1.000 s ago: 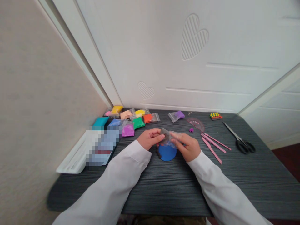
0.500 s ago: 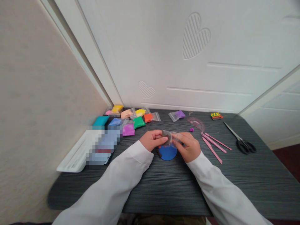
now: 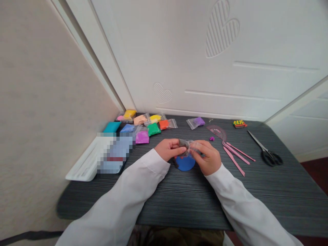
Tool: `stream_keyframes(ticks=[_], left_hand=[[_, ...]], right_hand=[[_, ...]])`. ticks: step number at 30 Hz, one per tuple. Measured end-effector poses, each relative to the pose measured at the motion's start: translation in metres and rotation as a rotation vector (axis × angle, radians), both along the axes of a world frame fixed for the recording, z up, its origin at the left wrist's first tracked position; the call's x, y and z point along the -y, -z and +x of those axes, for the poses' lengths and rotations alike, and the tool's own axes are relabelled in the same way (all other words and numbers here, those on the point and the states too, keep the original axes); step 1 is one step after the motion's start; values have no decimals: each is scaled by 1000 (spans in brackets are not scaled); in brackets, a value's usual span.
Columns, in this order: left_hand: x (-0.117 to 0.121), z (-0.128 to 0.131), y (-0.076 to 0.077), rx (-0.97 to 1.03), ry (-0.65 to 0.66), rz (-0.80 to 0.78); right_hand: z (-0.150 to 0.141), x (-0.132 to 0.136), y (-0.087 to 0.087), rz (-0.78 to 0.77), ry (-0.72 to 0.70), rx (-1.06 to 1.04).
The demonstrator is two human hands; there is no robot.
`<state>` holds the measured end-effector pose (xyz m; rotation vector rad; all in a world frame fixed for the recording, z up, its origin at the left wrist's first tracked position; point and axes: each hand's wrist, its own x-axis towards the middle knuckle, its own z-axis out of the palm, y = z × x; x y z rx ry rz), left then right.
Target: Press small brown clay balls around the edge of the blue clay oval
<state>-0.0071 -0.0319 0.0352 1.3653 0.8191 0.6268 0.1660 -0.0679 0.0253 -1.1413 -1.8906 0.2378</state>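
Between my hands is a small clear zip bag with dark grey-brown clay inside. The fingers and thumb of my left hand pinch its clay-filled part. My right hand is closed on the clear plastic at the bag's other end. Beneath both hands lies a flat blue clay disc, partly covered by them. Dark clay bits edge the disc on its left, and a bit of red shows just under the bag.
Several bagged clay packs, such as a green one, lie at the back left by a white tray. To the right are pink modelling tools, a protractor, a purple clay piece, scissors and a yellow-and-red clay piece.
The view has shifted slightly, so the tabletop sits a little higher in the picture. Both hands stay on the bag, whose clear end looks more bunched between the right fingers.
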Motion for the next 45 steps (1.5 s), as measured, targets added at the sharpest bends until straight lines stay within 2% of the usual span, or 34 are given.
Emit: stream_keyframes(ticks=[4,12,17,21,25,27,29,33,35,40,45], left_hand=[[-3,-2,1,-8,12,4],[-4,-3,2,16,35,1],[-4,-3,0,23,20,-9],[-13,-12,0,62,-44,0],[-24,-27,3,122,-210,-56],[-28,-32,4,165,-264,-106],[-31,-34,7,181,-297,-132],[-38,-34,19,169,-338,-126],[-42,-33,26,167,-369,-121],[-46,-33,33,181,-433,-116],[-46,-33,33,174,-448,-120]], right_hand=[[-1,0,-2,-49,-29,-17],[-1,0,-1,36,-18,9],[-1,2,-7,-51,-62,-31],[4,2,-14,-171,-124,-242],[15,-3,-18,-203,-101,-629],[22,-6,-18,-241,-60,-702],[31,-10,-17,-326,-32,-578],[51,-16,-10,-370,16,111],[59,-17,-3,-360,33,339],[58,-14,13,-401,-20,432],[51,-13,19,-418,-12,425]])
